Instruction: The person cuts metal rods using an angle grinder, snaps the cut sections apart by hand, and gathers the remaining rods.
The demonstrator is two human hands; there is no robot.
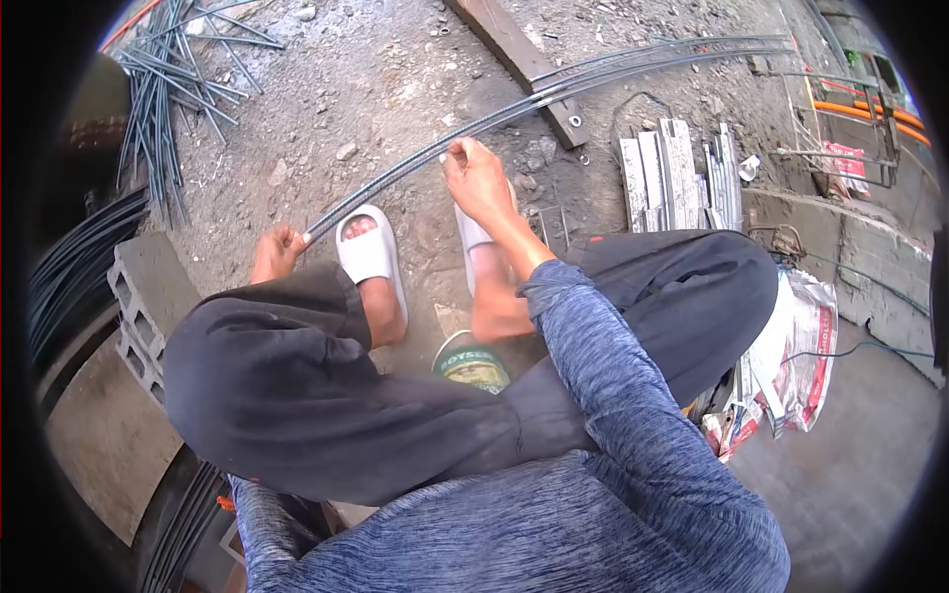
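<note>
Across the near end of a dark beam (509,54), a bundle of thin steel rods (494,120).
The hands are apart: the left hand (280,253) pinches the rods' near end; the right hand (481,186), fingers curled, is just beside them, nearer the beam, whether touching I cannot tell.

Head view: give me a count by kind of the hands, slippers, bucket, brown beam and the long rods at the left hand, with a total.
Hands: 2 (left hand, right hand)
Slippers: 2
Bucket: 1
Brown beam: 1
Long rods: too bunched to count
Total, rods left out: 6
</note>
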